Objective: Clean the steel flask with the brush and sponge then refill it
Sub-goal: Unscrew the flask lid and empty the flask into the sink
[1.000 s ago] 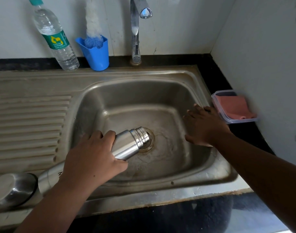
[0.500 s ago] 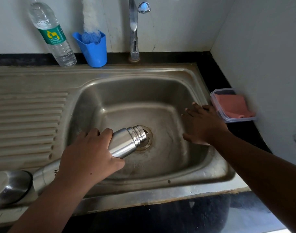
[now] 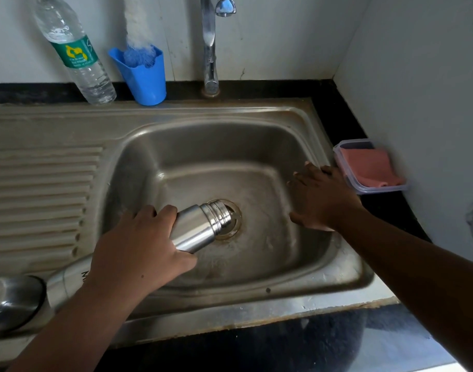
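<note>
My left hand (image 3: 138, 245) grips the steel flask (image 3: 200, 226) around its middle. The flask is tipped over the sink basin (image 3: 203, 146), its open threaded mouth pointing down at the drain (image 3: 234, 224). My right hand (image 3: 321, 197) rests flat with fingers spread on the basin's right wall and holds nothing. A white and blue bottle brush (image 3: 138, 30) stands in a blue cup (image 3: 146, 79) behind the sink. A pink sponge (image 3: 366, 170) lies in a clear plastic tray (image 3: 345, 154) on the counter to the right.
A clear plastic water bottle (image 3: 74, 52) with a green label stands at the back left, next to the cup. The tap (image 3: 211, 41) rises behind the basin. A steel cap or cup (image 3: 12, 299) lies on the ribbed drainboard (image 3: 42, 189) at the front left. A wall runs close on the right.
The flask stays tipped toward the drain in my left hand. My right hand stays on the basin's right wall. Only the camera has shifted a little.
</note>
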Action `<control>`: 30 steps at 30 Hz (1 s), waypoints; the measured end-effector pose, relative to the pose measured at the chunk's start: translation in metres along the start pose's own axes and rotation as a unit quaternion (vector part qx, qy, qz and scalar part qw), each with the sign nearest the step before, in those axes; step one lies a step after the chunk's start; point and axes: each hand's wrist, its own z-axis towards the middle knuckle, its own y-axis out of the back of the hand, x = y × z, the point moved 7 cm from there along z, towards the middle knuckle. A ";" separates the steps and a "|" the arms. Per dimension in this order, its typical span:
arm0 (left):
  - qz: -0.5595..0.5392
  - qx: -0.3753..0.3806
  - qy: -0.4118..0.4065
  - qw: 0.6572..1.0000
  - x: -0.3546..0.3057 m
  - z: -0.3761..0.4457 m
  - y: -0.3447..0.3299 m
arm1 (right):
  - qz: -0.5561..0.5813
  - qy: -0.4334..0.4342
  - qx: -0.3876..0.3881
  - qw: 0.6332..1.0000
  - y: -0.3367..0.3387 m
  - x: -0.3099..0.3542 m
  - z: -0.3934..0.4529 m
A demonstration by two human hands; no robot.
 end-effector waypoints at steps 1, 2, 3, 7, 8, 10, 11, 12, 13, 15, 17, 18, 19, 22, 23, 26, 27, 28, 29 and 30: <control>-0.003 0.002 -0.001 1.000 0.000 0.000 0.000 | -0.001 0.000 0.000 1.000 0.000 0.000 0.000; -0.005 0.003 -0.002 1.000 0.000 0.000 0.000 | -0.001 -0.001 0.001 1.000 0.001 0.000 0.000; -0.007 0.005 -0.003 1.000 -0.001 0.000 0.000 | -0.002 -0.001 0.001 1.000 0.001 0.000 0.000; -0.015 0.007 -0.004 1.000 0.000 0.001 -0.002 | -0.009 -0.001 0.005 1.000 0.000 0.000 0.001; -0.016 0.007 -0.004 1.000 -0.001 0.001 -0.003 | -0.010 0.000 0.006 1.000 0.000 0.000 0.001; -0.015 0.007 -0.004 1.000 -0.001 0.001 -0.003 | -0.010 -0.001 0.007 1.000 -0.001 0.000 0.001; -0.012 0.007 -0.004 1.000 -0.002 0.002 -0.003 | -0.011 -0.001 0.007 1.000 0.000 0.000 0.001; -0.009 0.008 -0.004 1.000 -0.002 0.002 -0.003 | -0.013 -0.001 0.007 1.000 0.000 0.000 0.001; -0.007 0.010 -0.003 1.000 -0.002 0.002 -0.004 | -0.013 -0.001 0.006 1.000 0.000 0.000 0.001; -0.004 0.013 -0.005 1.000 -0.003 0.003 -0.004 | -0.011 -0.003 0.005 1.000 -0.001 0.000 0.001; -0.003 0.016 -0.006 1.000 -0.003 0.003 -0.005 | -0.010 -0.004 0.005 1.000 -0.001 0.000 0.001; -0.002 0.020 -0.006 1.000 -0.004 0.003 -0.005 | -0.011 -0.004 0.004 1.000 0.000 0.000 0.001; 0.000 0.025 -0.007 1.000 -0.005 0.003 -0.006 | -0.011 -0.004 0.003 1.000 0.000 0.000 0.001; 0.007 0.040 -0.015 0.999 -0.007 0.005 -0.008 | -0.008 -0.004 0.002 1.000 -0.001 0.000 0.001; 0.010 0.042 -0.017 0.999 -0.008 0.005 -0.009 | -0.009 -0.004 0.002 1.000 -0.001 0.000 0.001; 0.017 0.048 -0.019 0.999 -0.009 0.006 -0.011 | -0.006 -0.005 0.003 1.000 -0.001 0.000 0.001; 0.019 0.051 -0.020 0.998 -0.009 0.007 -0.011 | -0.004 -0.005 0.002 1.000 -0.001 0.000 0.001; 0.020 0.053 -0.019 0.998 -0.010 0.007 -0.012 | -0.003 -0.005 0.000 1.000 0.000 0.000 0.001; 0.022 0.056 -0.018 0.998 -0.010 0.007 -0.012 | -0.003 -0.005 0.000 1.000 0.000 0.000 0.001; 0.023 0.060 -0.017 0.998 -0.010 0.008 -0.013 | -0.003 -0.004 0.001 1.000 0.000 0.000 0.001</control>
